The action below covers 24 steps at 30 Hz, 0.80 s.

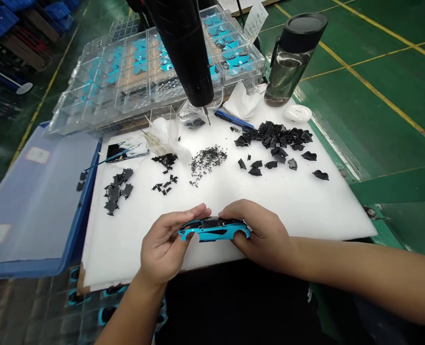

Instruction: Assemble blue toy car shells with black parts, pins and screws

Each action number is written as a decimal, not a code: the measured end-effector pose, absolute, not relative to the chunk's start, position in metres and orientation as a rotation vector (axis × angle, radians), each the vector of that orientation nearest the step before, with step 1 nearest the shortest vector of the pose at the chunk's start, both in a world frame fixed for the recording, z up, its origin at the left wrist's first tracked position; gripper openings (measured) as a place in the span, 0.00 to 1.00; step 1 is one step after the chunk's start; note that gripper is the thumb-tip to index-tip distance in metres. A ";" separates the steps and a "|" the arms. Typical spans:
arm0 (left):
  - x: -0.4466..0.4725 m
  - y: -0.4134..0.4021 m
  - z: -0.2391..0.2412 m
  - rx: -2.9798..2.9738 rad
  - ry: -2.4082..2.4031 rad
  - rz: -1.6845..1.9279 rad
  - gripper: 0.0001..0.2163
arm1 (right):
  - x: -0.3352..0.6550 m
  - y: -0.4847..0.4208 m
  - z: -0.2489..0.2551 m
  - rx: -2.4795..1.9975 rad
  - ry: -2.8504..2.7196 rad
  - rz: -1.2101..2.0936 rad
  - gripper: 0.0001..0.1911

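A white foam sheet (280,206) covers the bench, with a blue-framed plastic bin lid (36,201) to its left. Clear compartment trays (136,72) stand along the far edge, holding what seem to be turquoise car parts, though the view is poor. A black electric screwdriver (185,52) hangs over the far side of the foam, and a water bottle (288,62) stands far right. Both hands grip a turquoise-and-black model car body (214,229) near the front edge of the foam. The left hand (164,244) curls around its left end and the right hand (259,235) clasps its right end. Well beyond them lie a heap of black plastic parts (275,136) on the right, a smaller cluster (115,191) on the left, and tiny black screws (207,160) between.
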<state>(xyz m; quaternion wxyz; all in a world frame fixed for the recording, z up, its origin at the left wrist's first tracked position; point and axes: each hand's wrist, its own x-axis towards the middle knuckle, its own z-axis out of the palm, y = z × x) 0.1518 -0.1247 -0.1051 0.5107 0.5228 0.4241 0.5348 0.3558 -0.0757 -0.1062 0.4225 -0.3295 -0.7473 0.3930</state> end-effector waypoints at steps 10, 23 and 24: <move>0.151 -0.125 -0.104 1.256 1.007 1.261 0.13 | 0.360 -0.075 -0.107 -0.689 -1.912 0.961 0.17; 0.152 -0.123 -0.104 1.252 1.091 1.250 0.12 | 0.358 -0.074 -0.106 -0.654 -1.920 0.874 0.12; 0.152 -0.123 -0.104 1.256 1.097 1.249 0.12 | 0.358 -0.074 -0.106 -0.651 -1.918 0.869 0.12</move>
